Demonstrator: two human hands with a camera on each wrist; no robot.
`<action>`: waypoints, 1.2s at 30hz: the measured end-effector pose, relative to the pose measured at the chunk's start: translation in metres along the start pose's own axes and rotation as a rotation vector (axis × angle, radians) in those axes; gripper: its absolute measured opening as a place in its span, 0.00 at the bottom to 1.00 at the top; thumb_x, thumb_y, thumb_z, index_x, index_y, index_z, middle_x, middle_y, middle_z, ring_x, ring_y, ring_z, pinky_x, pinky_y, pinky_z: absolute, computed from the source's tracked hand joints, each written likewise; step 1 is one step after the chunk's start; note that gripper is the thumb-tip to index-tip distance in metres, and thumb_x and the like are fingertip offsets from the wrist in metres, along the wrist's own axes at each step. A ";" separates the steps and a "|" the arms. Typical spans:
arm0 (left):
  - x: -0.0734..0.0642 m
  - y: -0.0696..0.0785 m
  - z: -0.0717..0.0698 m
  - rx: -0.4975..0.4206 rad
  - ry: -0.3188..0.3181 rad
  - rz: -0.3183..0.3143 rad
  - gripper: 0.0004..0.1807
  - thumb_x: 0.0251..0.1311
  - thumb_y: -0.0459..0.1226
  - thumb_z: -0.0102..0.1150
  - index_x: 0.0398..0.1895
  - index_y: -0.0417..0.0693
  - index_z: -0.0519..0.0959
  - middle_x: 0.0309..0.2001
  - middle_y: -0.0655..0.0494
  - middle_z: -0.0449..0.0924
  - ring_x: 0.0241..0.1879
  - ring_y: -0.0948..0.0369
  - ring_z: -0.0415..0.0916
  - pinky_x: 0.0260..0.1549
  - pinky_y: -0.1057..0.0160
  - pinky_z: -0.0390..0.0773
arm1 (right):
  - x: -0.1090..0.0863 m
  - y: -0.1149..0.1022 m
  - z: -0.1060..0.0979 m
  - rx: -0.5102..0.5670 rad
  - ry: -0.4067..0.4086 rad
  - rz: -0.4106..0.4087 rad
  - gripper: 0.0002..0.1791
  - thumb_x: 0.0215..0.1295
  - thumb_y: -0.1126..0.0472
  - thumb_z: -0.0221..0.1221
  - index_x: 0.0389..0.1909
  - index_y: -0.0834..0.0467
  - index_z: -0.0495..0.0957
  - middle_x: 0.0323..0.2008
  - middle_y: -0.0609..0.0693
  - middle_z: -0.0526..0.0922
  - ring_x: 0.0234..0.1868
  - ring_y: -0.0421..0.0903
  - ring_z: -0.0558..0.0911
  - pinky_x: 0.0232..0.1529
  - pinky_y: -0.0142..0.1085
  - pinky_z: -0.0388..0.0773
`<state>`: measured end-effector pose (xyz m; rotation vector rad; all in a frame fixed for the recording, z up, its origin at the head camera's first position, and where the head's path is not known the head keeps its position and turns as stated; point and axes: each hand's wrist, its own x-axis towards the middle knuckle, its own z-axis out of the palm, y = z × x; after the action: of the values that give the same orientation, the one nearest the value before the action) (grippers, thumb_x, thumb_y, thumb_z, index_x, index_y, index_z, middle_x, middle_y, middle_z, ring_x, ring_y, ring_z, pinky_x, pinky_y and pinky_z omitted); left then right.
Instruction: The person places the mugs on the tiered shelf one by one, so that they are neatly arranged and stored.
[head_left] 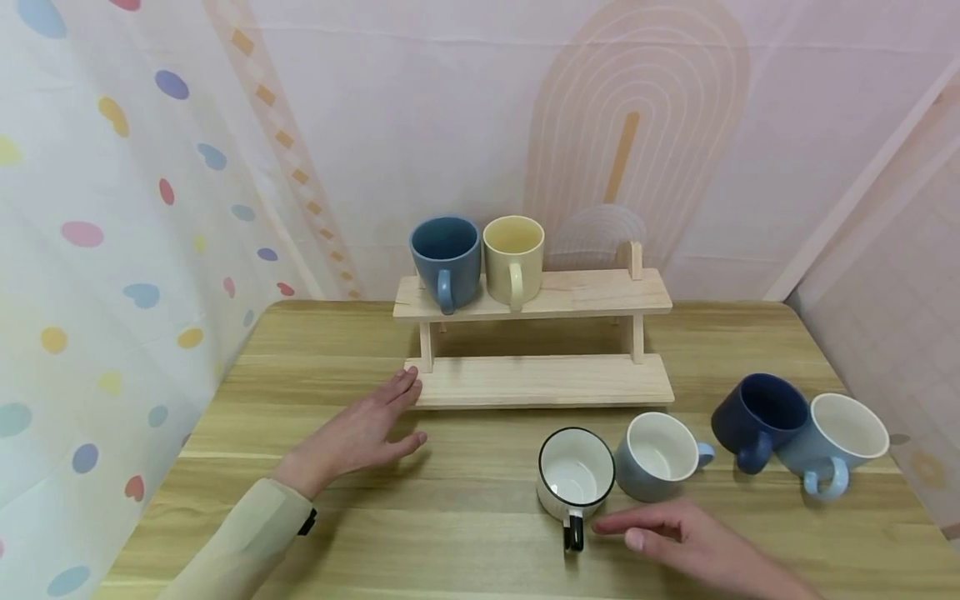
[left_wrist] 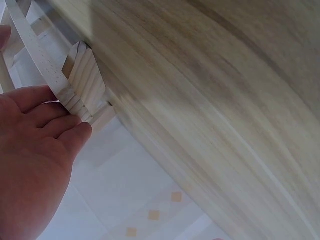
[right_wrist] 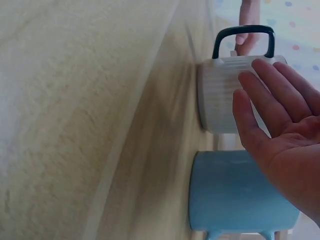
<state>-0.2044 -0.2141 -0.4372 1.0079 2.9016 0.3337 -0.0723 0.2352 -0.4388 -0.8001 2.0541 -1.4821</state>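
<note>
My left hand [head_left: 352, 442] rests its fingers against the left end of the lower board of a two-tier wooden display rack [head_left: 540, 381]; in the left wrist view the fingertips meet that board end. At the front, my right hand [head_left: 697, 537] holds nothing, its fingers extended beside the black handle of a white mug with a black rim [head_left: 576, 467]. A small gap seems to lie between fingertip and handle. Right of the white mug stands a blue mug with a white inside [head_left: 645, 475], its handle turned right; the right wrist view shows both mugs beyond the palm.
On the rack's upper board stand a teal-blue mug [head_left: 459, 271] and a pale yellow mug [head_left: 528, 271], handles forward. A navy mug [head_left: 738, 429] and a light blue mug [head_left: 806, 450] stand close together at the right of the wooden table [head_left: 450, 533]. Patterned curtains hang behind.
</note>
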 end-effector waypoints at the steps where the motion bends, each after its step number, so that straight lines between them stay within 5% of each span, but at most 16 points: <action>1: 0.000 0.000 0.000 0.000 -0.001 0.000 0.45 0.70 0.55 0.61 0.75 0.30 0.64 0.79 0.36 0.55 0.78 0.42 0.56 0.69 0.44 0.69 | 0.001 0.000 0.000 0.003 -0.006 0.010 0.19 0.82 0.65 0.48 0.64 0.58 0.81 0.61 0.48 0.84 0.62 0.34 0.79 0.56 0.28 0.78; 8: 0.000 -0.001 -0.001 0.000 0.000 0.003 0.45 0.70 0.55 0.60 0.76 0.30 0.63 0.79 0.36 0.54 0.78 0.42 0.55 0.69 0.44 0.67 | 0.008 0.002 0.005 -0.033 -0.005 -0.024 0.18 0.81 0.66 0.50 0.64 0.58 0.82 0.60 0.47 0.84 0.61 0.35 0.79 0.56 0.29 0.77; 14: 0.002 0.000 -0.001 -0.003 -0.002 0.000 0.44 0.70 0.54 0.61 0.76 0.30 0.63 0.80 0.37 0.54 0.78 0.42 0.54 0.69 0.44 0.68 | 0.015 0.018 0.005 0.046 -0.062 0.076 0.19 0.83 0.59 0.49 0.66 0.58 0.80 0.63 0.51 0.82 0.59 0.34 0.79 0.54 0.28 0.77; 18: 0.002 0.000 -0.002 -0.001 -0.007 0.003 0.44 0.70 0.55 0.60 0.76 0.30 0.63 0.80 0.37 0.54 0.78 0.42 0.54 0.69 0.44 0.68 | 0.018 0.021 0.010 0.037 -0.055 0.031 0.19 0.82 0.62 0.51 0.65 0.62 0.79 0.62 0.53 0.83 0.56 0.33 0.79 0.52 0.28 0.78; 27: 0.001 0.000 -0.004 -0.010 -0.027 -0.010 0.44 0.71 0.56 0.59 0.76 0.31 0.63 0.80 0.37 0.53 0.78 0.42 0.55 0.68 0.44 0.70 | 0.022 0.016 0.018 0.210 -0.077 0.027 0.20 0.82 0.63 0.49 0.67 0.64 0.77 0.64 0.49 0.82 0.62 0.33 0.77 0.57 0.26 0.74; 36: -0.002 0.001 -0.002 -0.015 -0.026 -0.017 0.43 0.71 0.54 0.60 0.76 0.31 0.64 0.80 0.37 0.54 0.78 0.42 0.56 0.67 0.43 0.70 | 0.026 0.014 0.025 0.364 -0.074 0.049 0.20 0.83 0.62 0.49 0.63 0.70 0.77 0.58 0.48 0.85 0.58 0.37 0.80 0.57 0.28 0.76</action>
<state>-0.2030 -0.2150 -0.4353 0.9770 2.8784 0.3376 -0.0763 0.2035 -0.4607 -0.6415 1.6682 -1.7035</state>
